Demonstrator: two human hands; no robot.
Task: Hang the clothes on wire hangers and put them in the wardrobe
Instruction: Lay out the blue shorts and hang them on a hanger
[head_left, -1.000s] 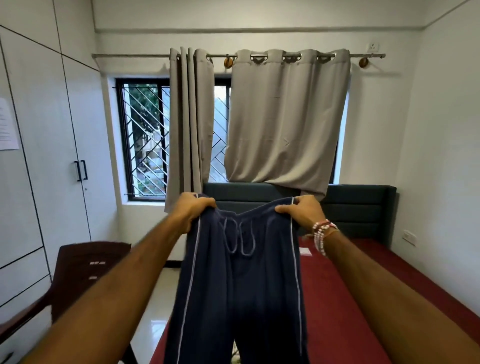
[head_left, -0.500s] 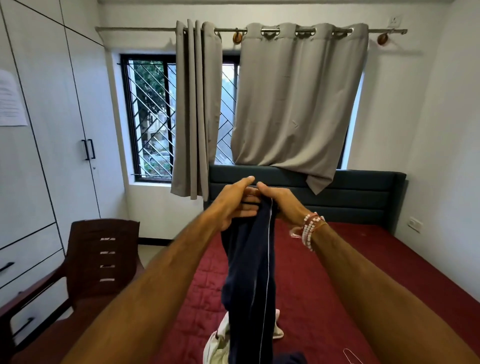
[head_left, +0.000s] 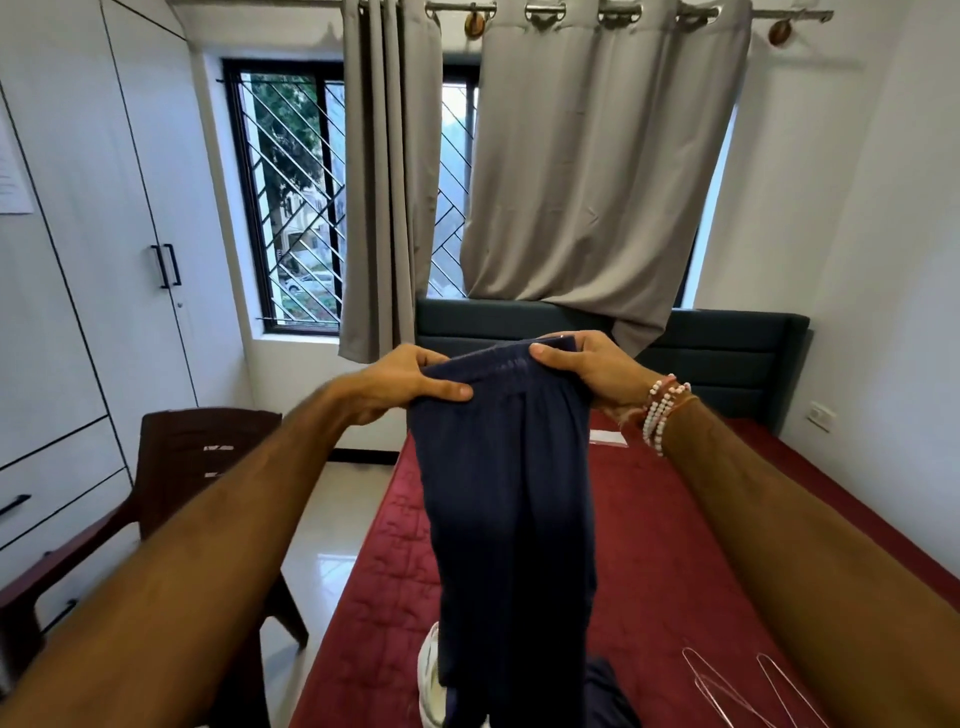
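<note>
**Navy trousers held up over the bed**

Both arms are stretched out in front. The left hand (head_left: 400, 387) and right hand (head_left: 587, 371) each grip a top corner of the folded navy trousers (head_left: 511, 493), thumbs pressed on the near side of the waistband. The legs hang straight down above the red bed (head_left: 675, 545). Wire hangers (head_left: 737, 691) lie on the quilt to the right, and a white garment (head_left: 431, 675) peeks out behind the trousers. The wardrobe (head_left: 104, 260) stands closed on the left, beside a brown chair (head_left: 171, 467).
</note>
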